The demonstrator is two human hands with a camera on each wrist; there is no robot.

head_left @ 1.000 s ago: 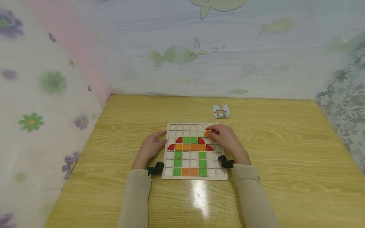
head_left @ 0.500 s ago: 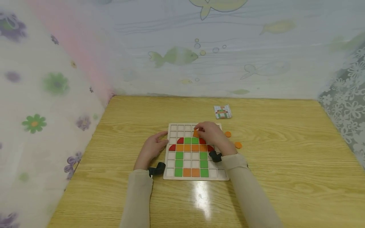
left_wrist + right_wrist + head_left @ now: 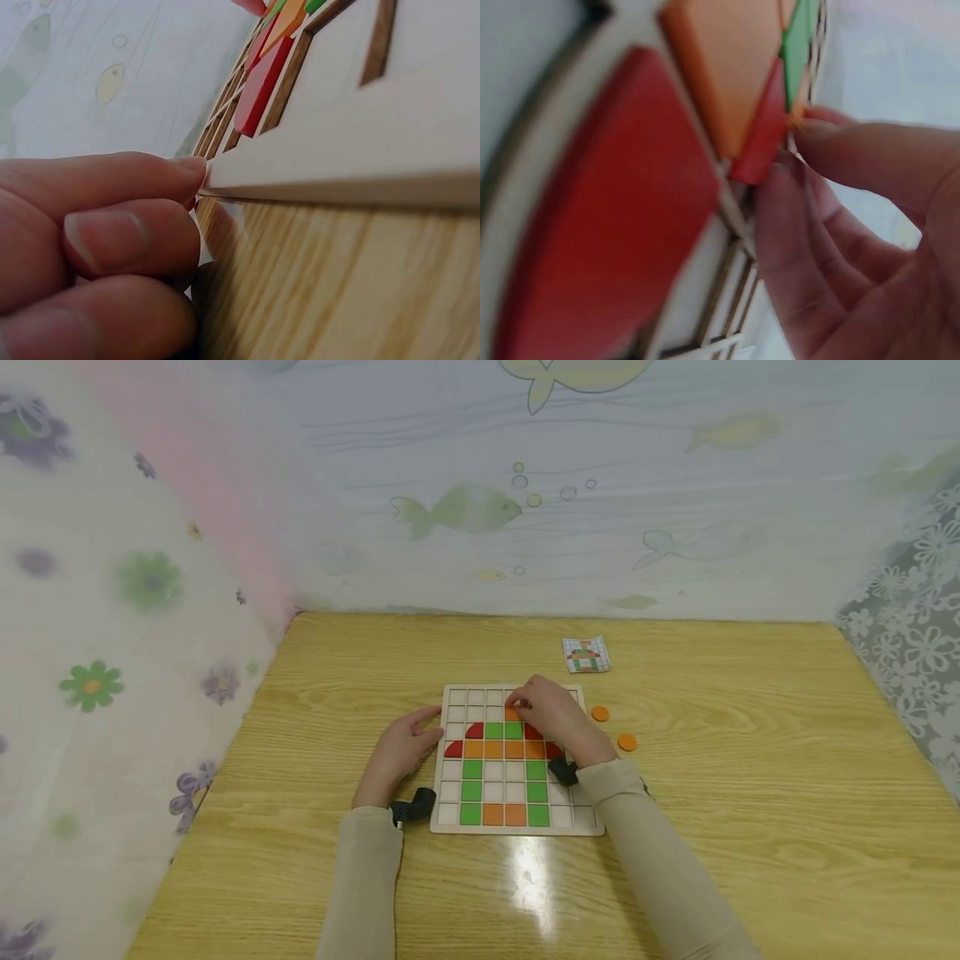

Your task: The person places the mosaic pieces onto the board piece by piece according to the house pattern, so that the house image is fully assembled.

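Observation:
A square wooden grid board (image 3: 517,830) lies flat on the table, with coloured tiles set in its cells. My right hand (image 3: 555,714) is over its upper part. Thumb and fingertips pinch an orange square tile (image 3: 512,714) at the cell just above the right one of two green tiles (image 3: 503,730); the fingers partly cover it. In the right wrist view, a large red quarter-round tile (image 3: 615,217) sits close by. My left hand (image 3: 397,752) is at the board's left edge, index finger and thumb reaching to it. The left wrist view shows a fingertip (image 3: 189,163) against the board's side.
Two orange round tiles (image 3: 627,742) lie on the table right of the board. Behind it lies a small picture card (image 3: 586,655) with a coloured grid pattern. A patterned wall (image 3: 450,577) borders the table's far side. Black wrist mounts (image 3: 413,806) sit near the board.
The right hand has moved left across the board with the orange square tile and lowered it toward a cell. Two orange rounds have come into sight. My left hand keeps its place.

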